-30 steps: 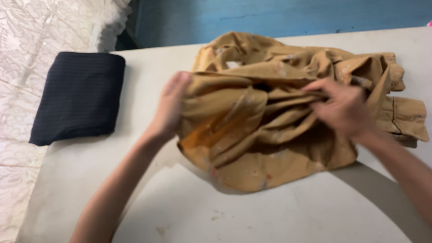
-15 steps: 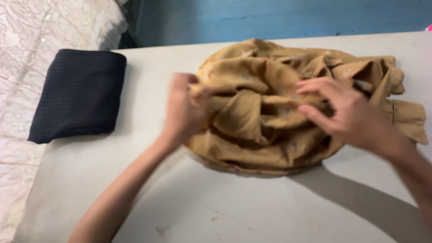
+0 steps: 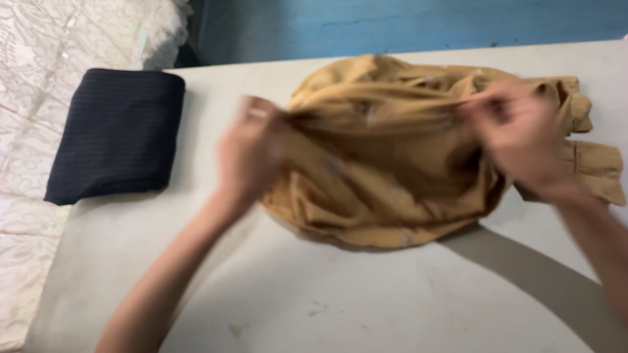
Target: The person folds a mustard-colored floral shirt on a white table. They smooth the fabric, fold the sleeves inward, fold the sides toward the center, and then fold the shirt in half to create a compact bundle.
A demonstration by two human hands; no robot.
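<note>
- The pale surface (image 3: 340, 301) takes up most of your view, running from the blue wall (image 3: 405, 23) at the far edge down to the near edge; it carries a few small marks close to you.
- To your left, a cream patterned bedspread (image 3: 33, 78) lies alongside the surface and reaches under its left edge.
- The mustard-yellow garment (image 3: 392, 176) sits in a loose, rumpled heap on the far middle of the surface, with one cuffed end (image 3: 598, 173) trailing flat toward the right edge.
- A folded dark navy cloth (image 3: 118, 134) rests at the left edge of the surface, well apart from the garment and partly over the bedspread.
- Your left hand (image 3: 252, 153) is at the garment's left side, fingers closed around a pinch of the fabric's upper edge.
- Your right hand (image 3: 523, 134) is at the garment's right side, raised a little over the heap; it looks to be gripping the same upper edge, though the blur keeps the fingers from showing clearly.
- Between your two hands the fabric is drawn into a taut band, and the rest hangs below it down to the surface.
</note>
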